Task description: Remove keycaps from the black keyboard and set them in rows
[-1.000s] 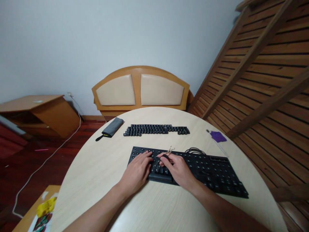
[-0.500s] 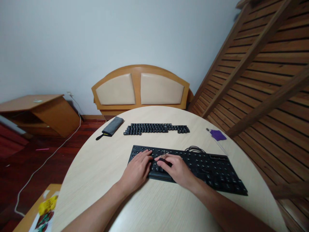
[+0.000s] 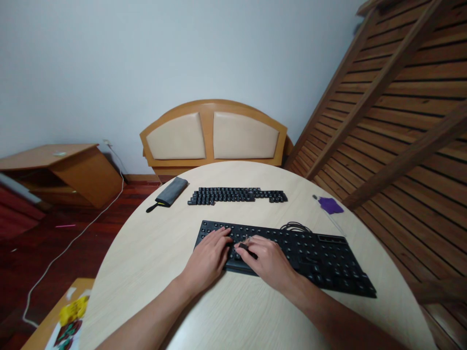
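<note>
A black keyboard [image 3: 328, 262] lies across the round table [image 3: 146, 262] in front of me. My left hand [image 3: 209, 255] rests on its left end with fingers stretched flat over the keys. My right hand [image 3: 268, 260] is closed in a pinch on a small keycap puller [image 3: 245, 245], which has a dark handle. The puller is pressed down among the keys beside my left fingertips, and its wire tips barely show. Behind the keyboard, a set of loose black keycaps [image 3: 237, 195] is laid out in rows.
A grey pouch [image 3: 170, 192] lies at the table's back left, and a purple item [image 3: 330, 205] at the back right. A coiled black cable [image 3: 294, 226] sits behind the keyboard. A padded wooden headboard [image 3: 213, 136] stands beyond the table, a slatted wooden frame [image 3: 401, 121] leans at right, and a low cabinet [image 3: 62, 167] stands at left.
My right hand has lowered the keycap puller into the keys. Its wire tips stood up above the fingers a second ago and are now down. My left hand has stayed put.
</note>
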`<state>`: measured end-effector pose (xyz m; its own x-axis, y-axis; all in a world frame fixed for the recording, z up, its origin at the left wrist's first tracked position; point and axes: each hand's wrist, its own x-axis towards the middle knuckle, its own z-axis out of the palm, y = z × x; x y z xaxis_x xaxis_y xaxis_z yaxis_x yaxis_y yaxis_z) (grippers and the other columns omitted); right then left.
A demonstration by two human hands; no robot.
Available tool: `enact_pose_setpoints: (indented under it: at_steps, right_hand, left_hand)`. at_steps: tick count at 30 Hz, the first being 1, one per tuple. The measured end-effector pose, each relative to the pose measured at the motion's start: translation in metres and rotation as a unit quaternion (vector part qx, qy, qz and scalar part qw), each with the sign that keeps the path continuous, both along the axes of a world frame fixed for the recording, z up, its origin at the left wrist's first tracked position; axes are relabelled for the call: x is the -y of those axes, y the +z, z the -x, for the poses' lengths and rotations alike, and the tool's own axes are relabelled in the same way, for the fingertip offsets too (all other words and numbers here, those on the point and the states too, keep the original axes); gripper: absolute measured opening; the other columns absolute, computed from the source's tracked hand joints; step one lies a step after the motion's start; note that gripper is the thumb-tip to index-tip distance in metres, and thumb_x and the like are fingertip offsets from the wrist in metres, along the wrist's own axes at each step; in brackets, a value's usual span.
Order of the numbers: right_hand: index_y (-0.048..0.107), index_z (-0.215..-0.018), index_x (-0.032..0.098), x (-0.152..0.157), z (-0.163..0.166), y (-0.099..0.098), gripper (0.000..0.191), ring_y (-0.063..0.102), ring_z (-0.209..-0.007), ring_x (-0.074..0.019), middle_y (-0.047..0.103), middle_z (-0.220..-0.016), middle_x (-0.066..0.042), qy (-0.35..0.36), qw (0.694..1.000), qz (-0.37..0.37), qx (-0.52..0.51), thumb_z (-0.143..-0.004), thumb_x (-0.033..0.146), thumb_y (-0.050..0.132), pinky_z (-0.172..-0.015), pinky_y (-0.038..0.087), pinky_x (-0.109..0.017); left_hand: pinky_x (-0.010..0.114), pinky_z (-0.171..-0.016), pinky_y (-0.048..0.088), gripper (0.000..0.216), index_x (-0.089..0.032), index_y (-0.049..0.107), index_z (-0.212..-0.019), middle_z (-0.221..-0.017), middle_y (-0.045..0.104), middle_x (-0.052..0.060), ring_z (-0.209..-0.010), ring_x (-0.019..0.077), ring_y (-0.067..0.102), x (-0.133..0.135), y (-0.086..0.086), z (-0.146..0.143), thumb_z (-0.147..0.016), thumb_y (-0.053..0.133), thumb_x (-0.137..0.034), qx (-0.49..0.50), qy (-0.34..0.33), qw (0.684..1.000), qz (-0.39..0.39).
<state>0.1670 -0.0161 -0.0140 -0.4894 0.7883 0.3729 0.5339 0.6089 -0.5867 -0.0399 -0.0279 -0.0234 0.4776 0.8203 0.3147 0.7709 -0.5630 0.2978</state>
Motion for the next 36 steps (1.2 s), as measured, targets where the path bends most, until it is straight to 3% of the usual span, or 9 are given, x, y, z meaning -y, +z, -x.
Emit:
enact_pose_setpoints:
  at_steps: [4,7,12,16,22,27,36]
  right_hand:
    - [0.071,-0.068,0.019,-0.003,-0.001,-0.002,0.042,0.066,-0.074,-0.0196,0.072,-0.076,-0.007,-0.034,0.999,0.033,0.001,-0.098,0.039,0.048,-0.07,0.049,-0.03]
    - [0.073,-0.072,0.019,-0.006,-0.001,-0.001,0.04,0.067,-0.071,-0.0193,0.073,-0.074,-0.006,-0.039,0.997,0.068,-0.017,-0.097,0.039,0.049,-0.068,0.048,-0.029]
    - [0.074,-0.078,0.017,-0.011,0.0,0.002,0.04,0.072,-0.072,-0.021,0.077,-0.078,-0.006,-0.032,0.975,0.192,-0.107,-0.096,0.042,0.048,-0.066,0.052,-0.028]
    - [0.074,-0.078,0.015,-0.014,0.0,0.001,0.043,0.073,-0.077,-0.0234,0.077,-0.081,-0.009,-0.041,0.957,0.231,-0.172,-0.093,0.047,0.051,-0.073,0.056,-0.031]
    - [0.074,-0.073,0.016,-0.014,-0.001,0.001,0.047,0.073,-0.089,-0.0257,0.077,-0.083,-0.011,-0.047,0.951,0.221,-0.21,-0.091,0.053,0.052,-0.082,0.055,-0.035]
    - [0.077,-0.08,0.017,-0.014,-0.003,0.001,0.046,0.072,-0.093,-0.0247,0.078,-0.091,-0.009,-0.033,0.957,0.207,-0.2,-0.093,0.052,0.051,-0.083,0.054,-0.033]
    - [0.077,-0.088,0.016,-0.012,-0.004,0.005,0.045,0.072,-0.083,-0.0212,0.078,-0.087,-0.007,-0.034,0.953,0.226,-0.196,-0.094,0.051,0.049,-0.08,0.053,-0.031]
  left_hand:
    - [0.05,-0.111,0.043,0.023,-0.019,0.057,-0.113,-0.138,0.058,0.011,-0.131,0.0248,0.051,0.0,0.001,0.0,-0.095,0.045,-0.015,-0.001,-0.001,1.0,0.0]
    - [0.05,-0.11,0.043,0.023,-0.019,0.057,-0.114,-0.138,0.057,0.011,-0.132,0.0246,0.05,0.001,0.002,-0.001,-0.095,0.045,-0.013,0.0,-0.001,1.0,0.0]
    - [0.051,-0.11,0.043,0.021,-0.018,0.057,-0.112,-0.138,0.057,0.012,-0.132,0.0255,0.05,0.0,0.002,-0.001,-0.096,0.045,-0.016,-0.002,-0.003,1.0,-0.004]
    - [0.052,-0.11,0.042,0.02,-0.019,0.058,-0.111,-0.138,0.057,0.011,-0.133,0.0256,0.048,0.001,0.002,-0.001,-0.097,0.044,-0.019,0.007,-0.002,1.0,0.001]
    - [0.056,-0.106,0.043,0.018,-0.02,0.059,-0.107,-0.124,0.066,0.01,-0.126,0.0293,0.054,0.006,0.009,-0.006,-0.092,0.057,-0.029,0.056,-0.015,0.998,-0.015]
    - [0.049,-0.099,0.047,0.011,-0.02,0.058,-0.101,-0.103,0.07,0.007,-0.111,0.0256,0.06,0.007,0.012,-0.009,-0.093,0.057,-0.027,0.095,-0.041,0.994,-0.024]
    - [0.044,-0.091,0.05,0.013,-0.02,0.058,-0.105,-0.102,0.069,0.007,-0.098,0.0227,0.062,0.004,0.008,-0.007,-0.094,0.057,-0.027,0.118,-0.055,0.991,-0.025]
